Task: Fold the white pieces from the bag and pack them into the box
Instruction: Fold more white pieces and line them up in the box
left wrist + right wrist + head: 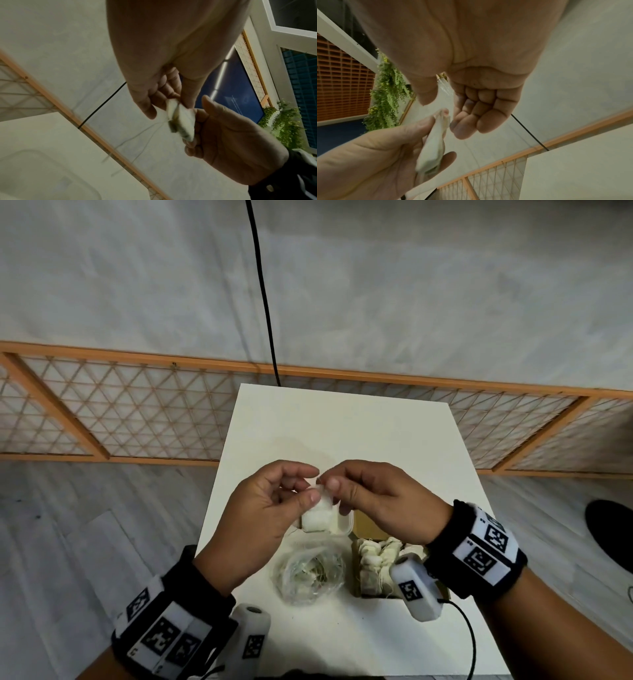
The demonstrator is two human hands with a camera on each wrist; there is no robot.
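Observation:
I hold one small white piece (320,505) up above the table, between both hands. My left hand (305,487) pinches it between thumb and forefinger; the right wrist view shows that grip on the piece (435,142). My right hand (337,494) has its fingers curled against the piece's other side, thumb at its top edge. In the left wrist view the piece (181,120) looks partly folded, with a thin thread trailing. A clear plastic bag (308,573) of pieces lies below my hands. The cardboard box (355,563), half hidden by my right wrist, holds several folded white pieces.
A white plastic tub (346,524) sits under my hands, beside the box. The white table (342,422) is small, with edges near on all sides. A black cable (263,302) hangs behind its far edge, over an orange lattice rail (137,405).

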